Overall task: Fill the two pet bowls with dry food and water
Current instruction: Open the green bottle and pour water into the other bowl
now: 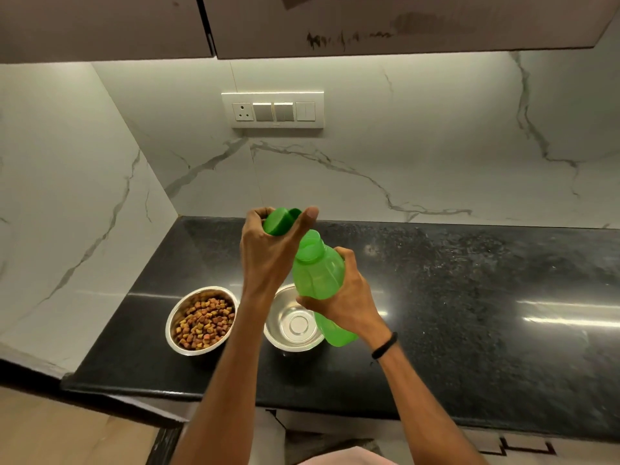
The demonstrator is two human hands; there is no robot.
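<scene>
Two steel bowls stand side by side on the black counter. The left bowl (201,319) holds brown and yellow dry food. The right bowl (291,327) has nothing in it and is partly hidden behind the bottle. My right hand (345,293) grips a translucent green bottle (318,273), tilted with its open mouth up and away, above the right bowl. My left hand (271,250) holds the green cap (281,221) just off the bottle's mouth.
The black granite counter (469,297) stretches to the right. A marble wall rises behind and on the left, with a switch panel (272,110). Cabinets hang overhead. The counter's front edge (235,397) runs below the bowls.
</scene>
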